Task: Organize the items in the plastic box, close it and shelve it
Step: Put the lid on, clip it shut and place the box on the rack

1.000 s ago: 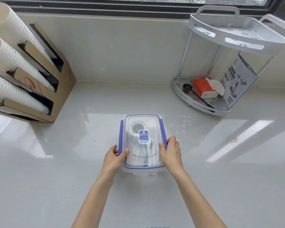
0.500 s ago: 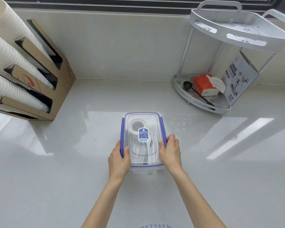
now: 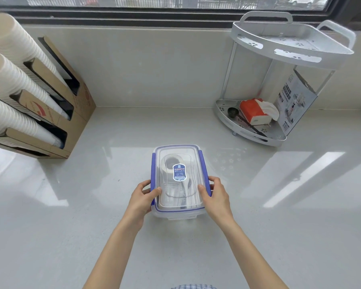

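Observation:
A clear plastic box (image 3: 176, 213) with a blue-trimmed lid (image 3: 178, 155) stands on the white counter, centre of view. The lid is on and bears a blue label. Through it I see a roll of tape and white utensils. My left hand (image 3: 142, 198) grips the box's left side, thumb on the lid, fingers around the blue side clip. My right hand (image 3: 216, 195) holds the right side the same way. A white two-tier corner shelf (image 3: 279, 51) stands at the back right.
The shelf's lower tier (image 3: 256, 136) holds an orange tissue pack (image 3: 252, 110), a black scoop and a printed carton (image 3: 294, 101). A cardboard cup dispenser (image 3: 56, 113) with stacked paper cups fills the left. A window sill runs along the back.
Both hands shifted on the box's sides and now clasp the blue side clips; the view rose slightly. The box stays in the same spot.

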The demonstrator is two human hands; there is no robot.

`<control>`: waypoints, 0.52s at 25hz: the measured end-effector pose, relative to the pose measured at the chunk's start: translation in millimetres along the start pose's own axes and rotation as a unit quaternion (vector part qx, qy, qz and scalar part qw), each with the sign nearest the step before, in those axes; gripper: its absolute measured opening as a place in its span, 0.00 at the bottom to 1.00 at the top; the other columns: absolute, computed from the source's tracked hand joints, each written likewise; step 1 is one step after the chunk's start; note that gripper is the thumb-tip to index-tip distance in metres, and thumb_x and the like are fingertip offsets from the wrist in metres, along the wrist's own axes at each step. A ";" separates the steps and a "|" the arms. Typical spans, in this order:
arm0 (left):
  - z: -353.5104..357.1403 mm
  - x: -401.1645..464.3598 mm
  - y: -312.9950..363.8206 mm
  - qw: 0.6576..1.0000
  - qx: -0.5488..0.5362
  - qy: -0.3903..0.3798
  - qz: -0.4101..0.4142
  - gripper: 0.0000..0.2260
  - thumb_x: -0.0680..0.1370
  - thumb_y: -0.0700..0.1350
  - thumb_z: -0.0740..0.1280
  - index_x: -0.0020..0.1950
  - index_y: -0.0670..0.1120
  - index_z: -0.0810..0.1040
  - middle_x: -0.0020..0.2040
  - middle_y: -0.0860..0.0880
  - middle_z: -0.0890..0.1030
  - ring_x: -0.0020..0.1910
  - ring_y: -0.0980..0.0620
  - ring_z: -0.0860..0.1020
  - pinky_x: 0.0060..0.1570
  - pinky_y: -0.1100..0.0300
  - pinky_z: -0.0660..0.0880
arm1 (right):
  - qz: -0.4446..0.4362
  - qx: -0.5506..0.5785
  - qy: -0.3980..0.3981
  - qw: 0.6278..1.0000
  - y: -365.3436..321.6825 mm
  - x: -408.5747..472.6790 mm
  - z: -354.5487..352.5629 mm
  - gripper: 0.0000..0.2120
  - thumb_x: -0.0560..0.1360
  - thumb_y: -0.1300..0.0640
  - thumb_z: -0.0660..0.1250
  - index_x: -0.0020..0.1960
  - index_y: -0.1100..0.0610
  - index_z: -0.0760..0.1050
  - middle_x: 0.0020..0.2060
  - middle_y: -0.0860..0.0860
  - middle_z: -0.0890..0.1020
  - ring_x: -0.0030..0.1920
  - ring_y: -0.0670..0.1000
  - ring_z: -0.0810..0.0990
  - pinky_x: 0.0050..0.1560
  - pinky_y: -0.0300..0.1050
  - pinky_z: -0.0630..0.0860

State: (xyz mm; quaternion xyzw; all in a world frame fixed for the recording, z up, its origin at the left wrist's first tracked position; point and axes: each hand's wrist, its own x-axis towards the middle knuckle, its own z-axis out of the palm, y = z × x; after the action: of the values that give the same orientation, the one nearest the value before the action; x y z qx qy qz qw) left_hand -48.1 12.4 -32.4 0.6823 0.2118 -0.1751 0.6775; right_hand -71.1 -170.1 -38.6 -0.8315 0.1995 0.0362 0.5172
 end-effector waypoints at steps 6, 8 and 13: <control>13.4 -7.6 21.1 0.998 -0.047 -0.043 0.020 0.20 0.72 0.42 0.69 0.62 0.45 0.68 0.48 0.48 0.80 0.42 0.52 0.78 0.35 0.60 0.75 | -0.055 0.003 0.041 0.998 -13.6 9.6 -29.3 0.16 0.76 0.54 0.60 0.62 0.57 0.69 0.56 0.57 0.76 0.51 0.54 0.74 0.54 0.44 0.69; 20.1 -9.0 37.5 0.996 -0.053 -0.064 0.039 0.20 0.72 0.43 0.68 0.63 0.45 0.68 0.50 0.46 0.80 0.44 0.51 0.78 0.37 0.58 0.75 | -0.076 0.010 0.062 0.995 -25.4 14.4 -45.6 0.15 0.76 0.54 0.60 0.62 0.57 0.70 0.56 0.57 0.77 0.54 0.54 0.74 0.56 0.46 0.69; 44.2 -15.8 90.6 0.982 -0.062 -0.149 0.094 0.19 0.74 0.44 0.66 0.63 0.45 0.68 0.48 0.49 0.82 0.43 0.52 0.81 0.35 0.59 0.81 | -0.142 0.022 0.104 0.984 -68.2 30.6 -103.2 0.18 0.76 0.54 0.60 0.65 0.55 0.69 0.59 0.55 0.77 0.58 0.52 0.74 0.60 0.44 0.68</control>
State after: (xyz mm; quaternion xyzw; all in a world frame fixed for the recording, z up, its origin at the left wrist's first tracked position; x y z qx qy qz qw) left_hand -11.7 -31.9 52.0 0.6218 0.0544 -0.1969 0.7560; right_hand -33.0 -243.1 58.6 -0.8392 0.1324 -0.1286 0.5116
